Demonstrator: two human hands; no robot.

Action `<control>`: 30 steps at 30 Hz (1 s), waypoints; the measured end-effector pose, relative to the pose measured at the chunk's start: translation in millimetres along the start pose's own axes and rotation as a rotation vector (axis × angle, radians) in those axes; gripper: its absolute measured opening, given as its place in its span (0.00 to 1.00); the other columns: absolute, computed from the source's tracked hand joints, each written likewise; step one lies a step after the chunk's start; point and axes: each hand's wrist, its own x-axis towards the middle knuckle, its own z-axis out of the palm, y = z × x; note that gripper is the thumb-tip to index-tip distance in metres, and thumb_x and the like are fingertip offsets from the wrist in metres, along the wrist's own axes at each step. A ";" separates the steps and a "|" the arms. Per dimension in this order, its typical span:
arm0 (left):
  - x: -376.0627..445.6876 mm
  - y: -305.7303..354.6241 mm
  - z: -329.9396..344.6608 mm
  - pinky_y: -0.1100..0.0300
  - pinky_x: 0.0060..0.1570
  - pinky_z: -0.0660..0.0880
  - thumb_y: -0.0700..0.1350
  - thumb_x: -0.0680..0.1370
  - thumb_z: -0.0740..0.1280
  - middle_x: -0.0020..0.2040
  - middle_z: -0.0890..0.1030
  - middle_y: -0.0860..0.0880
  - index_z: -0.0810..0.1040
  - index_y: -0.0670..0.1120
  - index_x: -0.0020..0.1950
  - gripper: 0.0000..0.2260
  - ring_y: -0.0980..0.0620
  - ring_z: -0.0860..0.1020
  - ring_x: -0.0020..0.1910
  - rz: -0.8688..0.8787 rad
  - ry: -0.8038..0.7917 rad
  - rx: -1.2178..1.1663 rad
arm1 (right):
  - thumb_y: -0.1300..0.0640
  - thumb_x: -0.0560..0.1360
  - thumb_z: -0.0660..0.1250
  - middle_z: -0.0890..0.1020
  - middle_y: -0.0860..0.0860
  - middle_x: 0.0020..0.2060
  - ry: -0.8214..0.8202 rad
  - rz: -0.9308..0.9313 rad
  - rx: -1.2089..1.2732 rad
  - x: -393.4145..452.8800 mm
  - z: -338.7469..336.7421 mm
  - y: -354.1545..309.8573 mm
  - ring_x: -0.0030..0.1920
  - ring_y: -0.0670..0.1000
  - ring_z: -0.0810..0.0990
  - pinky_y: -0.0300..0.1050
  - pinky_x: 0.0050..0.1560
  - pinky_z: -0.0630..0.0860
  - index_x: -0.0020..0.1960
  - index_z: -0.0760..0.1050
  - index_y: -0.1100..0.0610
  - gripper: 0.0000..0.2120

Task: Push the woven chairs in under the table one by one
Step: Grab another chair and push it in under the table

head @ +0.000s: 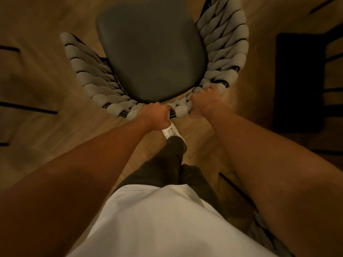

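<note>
A woven chair (224, 45) stands right below me, seen from above. It has thick pale grey rope wound round a black frame and a dark grey seat cushion (150, 52). My left hand (156, 115) is clenched on the top rail of the backrest, left of its middle. My right hand (207, 102) grips the same rail a little to the right. Both arms reach forward and down. No table shows in this view.
The floor (37, 80) is light wood with dark slots. A dark chair or stool (298, 82) stands at the right. Part of another woven chair (263, 229) shows at the lower right, by my right arm. My legs and a white shoe (171, 130) are just behind the chair.
</note>
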 end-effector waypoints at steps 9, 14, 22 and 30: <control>-38.1 17.9 20.2 0.56 0.45 0.72 0.55 0.75 0.67 0.55 0.82 0.48 0.72 0.55 0.72 0.24 0.47 0.80 0.51 0.225 -0.075 0.201 | 0.37 0.69 0.65 0.80 0.49 0.52 -0.035 0.202 0.241 -75.2 69.2 -45.3 0.56 0.54 0.76 0.57 0.64 0.62 0.57 0.76 0.47 0.20; -51.9 18.4 32.1 0.51 0.50 0.78 0.56 0.75 0.66 0.56 0.81 0.47 0.72 0.56 0.71 0.25 0.47 0.80 0.51 0.336 -0.110 0.328 | 0.37 0.69 0.65 0.80 0.49 0.49 -0.079 0.322 0.349 -102.8 91.8 -75.4 0.55 0.54 0.78 0.60 0.66 0.61 0.54 0.76 0.46 0.18; -70.1 6.6 43.2 0.52 0.48 0.79 0.53 0.73 0.65 0.53 0.81 0.48 0.74 0.55 0.69 0.23 0.47 0.79 0.49 0.561 -0.203 0.427 | 0.34 0.72 0.65 0.80 0.48 0.47 -0.133 0.515 0.495 -140.1 107.0 -132.6 0.55 0.53 0.78 0.59 0.68 0.59 0.53 0.75 0.47 0.19; -93.8 -16.5 55.3 0.55 0.41 0.76 0.53 0.74 0.66 0.48 0.80 0.49 0.75 0.53 0.64 0.18 0.49 0.79 0.44 0.857 -0.295 0.597 | 0.35 0.70 0.66 0.80 0.50 0.52 -0.224 0.711 0.733 -169.3 120.0 -217.5 0.57 0.55 0.78 0.60 0.68 0.59 0.59 0.76 0.47 0.23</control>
